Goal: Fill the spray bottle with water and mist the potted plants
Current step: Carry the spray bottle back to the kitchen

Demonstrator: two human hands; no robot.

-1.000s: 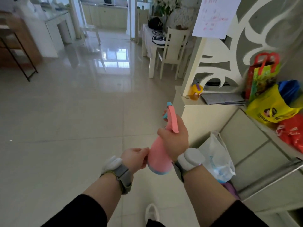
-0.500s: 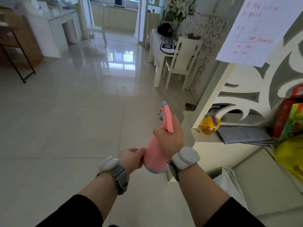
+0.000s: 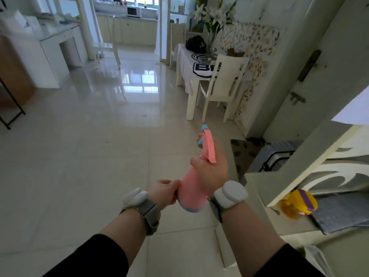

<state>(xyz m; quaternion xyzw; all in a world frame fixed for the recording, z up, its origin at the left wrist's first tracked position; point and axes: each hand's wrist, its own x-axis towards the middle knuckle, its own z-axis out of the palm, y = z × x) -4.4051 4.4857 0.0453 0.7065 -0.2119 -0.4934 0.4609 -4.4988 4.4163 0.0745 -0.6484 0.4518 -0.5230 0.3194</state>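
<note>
Fingers [image 3: 200, 139] of my right hand [image 3: 211, 172] curl round the neck of the spray bottle [image 3: 191, 186], one reaching forward by the blue trigger. My left hand [image 3: 162, 191] pinches the low side of the body, fingers bunched against it. From the head view, the bottle hangs in front of me over the floor [image 3: 99, 156], tilted with its nozzle pointing away and up.

I judge filling not yet begun: no tap is near, and the kitchen [image 3: 127, 27] lies well ahead. Smooth, rounded plastic could slip from a loose pinch and drop onto the hard, glossy tiles. A squeeze on the trigger would wet that floor, and polished tile turns slick. Whether the opaque pink body holds any water, I cannot tell.

Its base shows a blue rim. White lilies [image 3: 213, 15] stand on the dining surface [image 3: 187, 62] beyond.
</note>
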